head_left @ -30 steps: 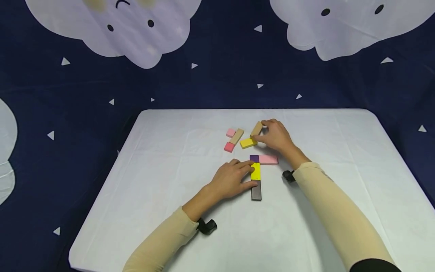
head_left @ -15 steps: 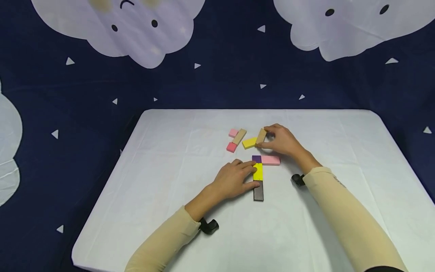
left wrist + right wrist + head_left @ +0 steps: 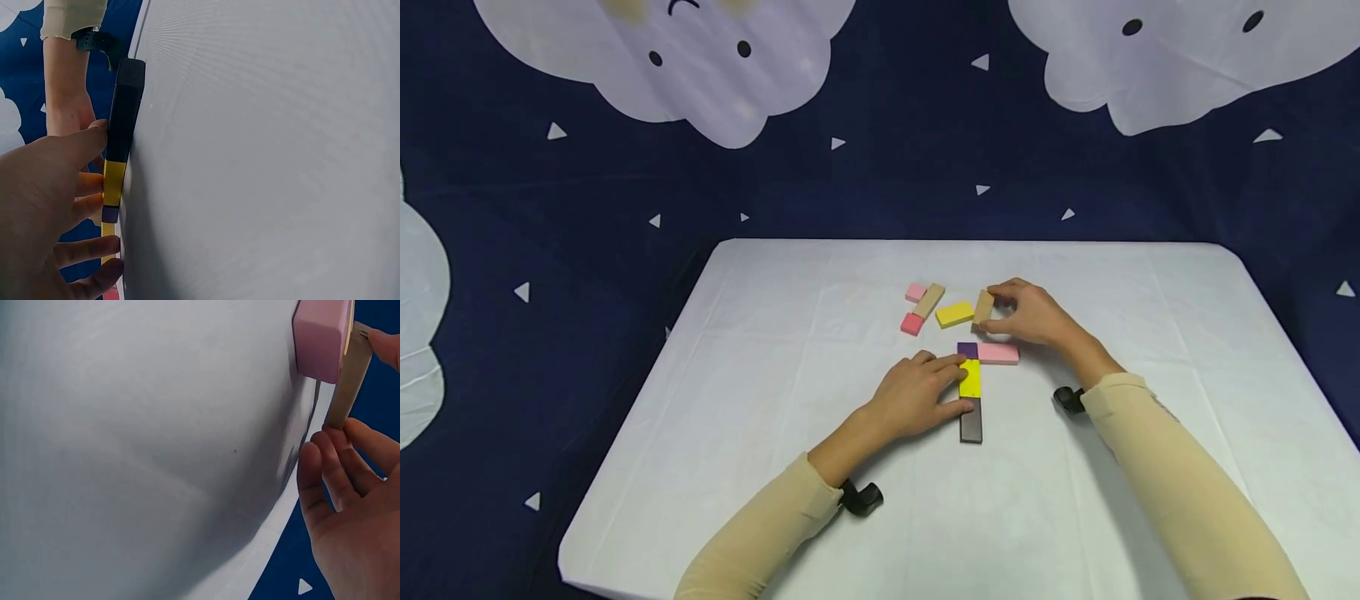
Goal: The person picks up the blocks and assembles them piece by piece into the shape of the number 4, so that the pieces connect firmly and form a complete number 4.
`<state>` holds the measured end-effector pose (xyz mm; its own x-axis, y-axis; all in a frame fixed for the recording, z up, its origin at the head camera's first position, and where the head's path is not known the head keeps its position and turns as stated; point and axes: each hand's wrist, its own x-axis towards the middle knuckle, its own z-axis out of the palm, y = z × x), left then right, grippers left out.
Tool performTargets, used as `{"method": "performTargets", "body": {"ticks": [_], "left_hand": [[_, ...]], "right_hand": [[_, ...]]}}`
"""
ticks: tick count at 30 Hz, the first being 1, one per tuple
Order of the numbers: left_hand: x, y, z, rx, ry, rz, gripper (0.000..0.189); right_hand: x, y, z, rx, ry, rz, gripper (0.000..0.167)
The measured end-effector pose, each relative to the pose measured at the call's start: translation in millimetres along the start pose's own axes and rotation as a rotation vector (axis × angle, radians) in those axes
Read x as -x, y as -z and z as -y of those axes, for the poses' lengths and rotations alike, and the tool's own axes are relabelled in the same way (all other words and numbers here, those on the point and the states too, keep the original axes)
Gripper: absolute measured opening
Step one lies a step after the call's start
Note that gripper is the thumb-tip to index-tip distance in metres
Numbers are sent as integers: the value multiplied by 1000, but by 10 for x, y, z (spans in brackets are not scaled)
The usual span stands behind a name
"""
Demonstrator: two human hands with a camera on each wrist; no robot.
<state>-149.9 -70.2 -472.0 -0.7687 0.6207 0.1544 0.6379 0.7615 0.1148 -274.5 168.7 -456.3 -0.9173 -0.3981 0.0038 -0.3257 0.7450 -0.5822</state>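
Note:
My right hand [image 3: 1033, 315] pinches a plain wooden block [image 3: 983, 308] by its two ends; the right wrist view shows this wooden block [image 3: 351, 375] between thumb and fingertips. With fingers extended, my left hand [image 3: 913, 396] touches the left side of a row of blocks: a purple block [image 3: 967, 350], a yellow block [image 3: 972, 385] and a dark grey block [image 3: 971, 425]. A long pink block [image 3: 998, 354] joins the purple one on its right. In the left wrist view my thumb lies against the dark block [image 3: 124, 112].
Farther back lie a loose yellow block [image 3: 955, 314], another wooden block [image 3: 929, 301], a small light pink block [image 3: 915, 292] and a red-pink block [image 3: 912, 324]. All rest on a white-covered table [image 3: 760, 333], with a dark blue patterned cloth [image 3: 895, 167] behind.
My right hand has drawn the wooden block toward me and slightly right, away from the loose yellow block. My left hand keeps its place on the row.

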Motion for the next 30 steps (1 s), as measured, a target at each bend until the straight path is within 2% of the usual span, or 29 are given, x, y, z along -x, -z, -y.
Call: {"method": "performTargets", "body": {"ticks": [9, 22, 30], "left_hand": [[7, -1, 3, -3, 2, 1, 58], [5, 3, -1, 3, 4, 13, 59], [6, 8, -5, 11, 10, 19, 58]], "right_hand": [[-9, -35, -3, -5, 3, 40, 78], [-68, -96, 36, 36, 106, 73, 80], [-115, -136, 82, 61, 134, 100, 79]]}}
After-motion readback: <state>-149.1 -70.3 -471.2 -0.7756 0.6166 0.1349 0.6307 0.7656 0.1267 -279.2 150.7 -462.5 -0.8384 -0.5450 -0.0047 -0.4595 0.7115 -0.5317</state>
